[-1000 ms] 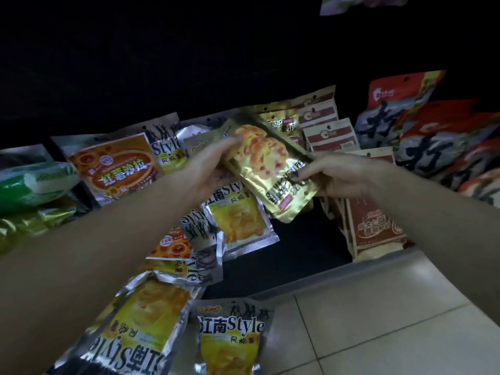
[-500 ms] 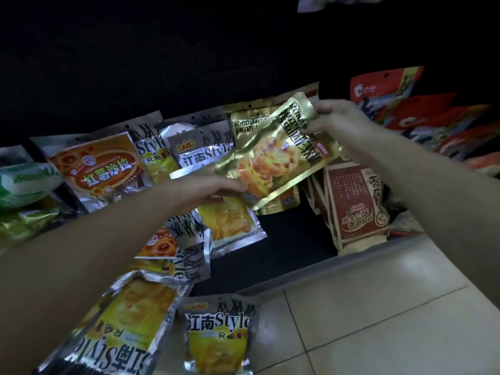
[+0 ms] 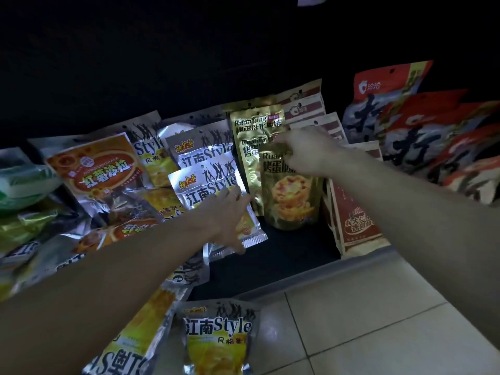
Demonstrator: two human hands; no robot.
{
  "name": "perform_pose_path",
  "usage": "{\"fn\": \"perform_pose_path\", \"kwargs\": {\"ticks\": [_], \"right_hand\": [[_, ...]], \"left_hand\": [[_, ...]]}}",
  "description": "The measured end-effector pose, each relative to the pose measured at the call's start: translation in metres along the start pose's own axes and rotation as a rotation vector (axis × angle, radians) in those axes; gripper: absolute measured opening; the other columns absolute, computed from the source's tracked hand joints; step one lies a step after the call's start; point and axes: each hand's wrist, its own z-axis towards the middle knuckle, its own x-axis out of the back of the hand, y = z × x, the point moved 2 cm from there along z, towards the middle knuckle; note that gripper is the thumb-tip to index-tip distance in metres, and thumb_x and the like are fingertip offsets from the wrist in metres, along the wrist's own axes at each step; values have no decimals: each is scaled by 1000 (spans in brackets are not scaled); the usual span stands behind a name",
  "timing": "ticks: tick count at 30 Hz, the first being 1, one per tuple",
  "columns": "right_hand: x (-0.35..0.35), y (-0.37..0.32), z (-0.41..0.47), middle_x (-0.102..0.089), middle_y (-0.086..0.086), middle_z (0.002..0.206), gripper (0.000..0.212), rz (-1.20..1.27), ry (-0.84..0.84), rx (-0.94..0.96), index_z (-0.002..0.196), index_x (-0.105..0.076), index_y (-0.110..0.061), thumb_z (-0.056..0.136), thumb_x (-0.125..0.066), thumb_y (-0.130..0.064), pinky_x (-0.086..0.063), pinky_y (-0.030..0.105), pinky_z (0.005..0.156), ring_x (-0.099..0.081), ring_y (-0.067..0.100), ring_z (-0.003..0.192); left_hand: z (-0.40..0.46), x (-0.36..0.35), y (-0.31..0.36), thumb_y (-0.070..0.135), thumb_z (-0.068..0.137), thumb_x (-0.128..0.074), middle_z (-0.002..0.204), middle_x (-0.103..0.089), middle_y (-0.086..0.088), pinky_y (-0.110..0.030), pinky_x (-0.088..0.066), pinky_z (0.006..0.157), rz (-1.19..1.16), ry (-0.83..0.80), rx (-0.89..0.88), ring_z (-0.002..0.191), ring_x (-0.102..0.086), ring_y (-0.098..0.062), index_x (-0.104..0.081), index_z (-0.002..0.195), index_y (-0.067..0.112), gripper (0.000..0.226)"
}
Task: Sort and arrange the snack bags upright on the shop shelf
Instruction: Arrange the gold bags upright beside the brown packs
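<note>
A gold snack bag (image 3: 290,201) stands upright on the dark shelf floor (image 3: 284,255), in front of two more gold bags (image 3: 254,123). My right hand (image 3: 303,155) grips its top edge. My left hand (image 3: 230,215) lies with fingers spread on a silver "Style" bag (image 3: 208,182) just left of the gold row. More silver "Style" bags (image 3: 200,147) stand behind it.
An orange bag (image 3: 94,169) and green bags (image 3: 24,185) sit at the left. Brown-and-white bags (image 3: 357,220) stand right of the gold row, red-and-blue bags (image 3: 405,136) beyond. Silver bags (image 3: 216,336) lie at the shelf lip and on the tiled floor (image 3: 378,320).
My right hand turned the gold bag upright and set it down on the shelf in front of the other gold bags. My left hand let go of it and moved onto the silver bag.
</note>
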Motion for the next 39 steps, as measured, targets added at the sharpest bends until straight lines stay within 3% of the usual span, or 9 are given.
{"fn": "perform_pose_path", "kwargs": {"ticks": [4, 11, 18, 23, 26, 31, 35, 37, 39], "right_hand": [[-17, -5, -4, -55, 10, 140, 52, -90, 151, 36, 142, -52, -22, 91, -55, -8, -27, 46, 115, -45, 29, 133], [-50, -7, 8, -25, 21, 161, 82, -236, 91, -54, 157, -24, -21, 88, -69, -23, -9, 56, 124, -19, 35, 150], [-66, -22, 12, -43, 21, 146, 69, -111, 174, 11, 150, -36, -15, 85, -59, -7, -24, 53, 120, -34, 37, 140], [-66, -73, 11, -58, 15, 123, 40, 62, 331, 169, 131, -54, -7, 91, -55, -9, -43, 44, 92, -53, 35, 114], [-71, -110, 8, -60, 8, 104, 22, 242, 222, 243, 115, -56, -10, 94, -53, -13, -42, 36, 69, -59, 31, 94], [-88, -159, -5, -64, 8, 93, 4, 400, -228, 307, 97, -59, -13, 95, -59, -16, -54, 41, 74, -62, 30, 88], [-89, -182, -25, -64, 5, 97, 13, 402, -344, 400, 100, -62, -14, 92, -68, -21, -55, 40, 76, -63, 25, 88], [-89, -192, -34, -61, 3, 103, 24, 340, -331, 467, 107, -60, -16, 88, -72, -25, -52, 38, 75, -60, 24, 94], [-90, -206, -39, -53, 5, 114, 39, 209, -262, 536, 117, -58, -18, 86, -73, -34, -47, 36, 82, -53, 23, 106]], "left_hand": [[-3, -24, -3, 54, 81, -76, 163, -10, -18, -47, -37, 112, 344, 142, -3, 142, -29, -35, -12, 151, 17, 102], [3, -25, -15, 41, 81, -75, 150, -25, -17, -46, -40, 104, 391, 243, 79, 130, -35, -34, -14, 135, 13, 86], [-6, -20, -13, 55, 86, -65, 148, -26, -16, -44, -35, 106, 270, 272, 123, 130, -35, -34, -23, 136, 14, 78], [-45, -12, -35, 55, 90, -57, 147, -31, -16, -43, -33, 106, 106, 325, 238, 130, -35, -34, -28, 138, 13, 69], [-79, -16, -52, 56, 92, -49, 141, -37, -16, -43, -34, 102, 57, 360, 288, 125, -38, -34, -36, 132, 12, 61], [-130, -39, -79, 82, 79, -47, 139, -41, -15, -44, -38, 103, 88, 207, 335, 126, -41, -33, -40, 132, 11, 88], [-143, -48, -99, 84, 78, -53, 157, -24, -20, -45, -39, 111, 132, 1, 412, 140, -33, -35, -20, 151, 5, 113], [-145, -52, -106, 80, 83, -53, 161, -20, -20, -46, -42, 110, 135, -35, 420, 142, -33, -35, -14, 154, 6, 110], [-147, -55, -111, 73, 90, -50, 156, -32, -16, -46, -46, 105, 74, -12, 412, 138, -41, -34, -20, 153, 11, 94]]}}
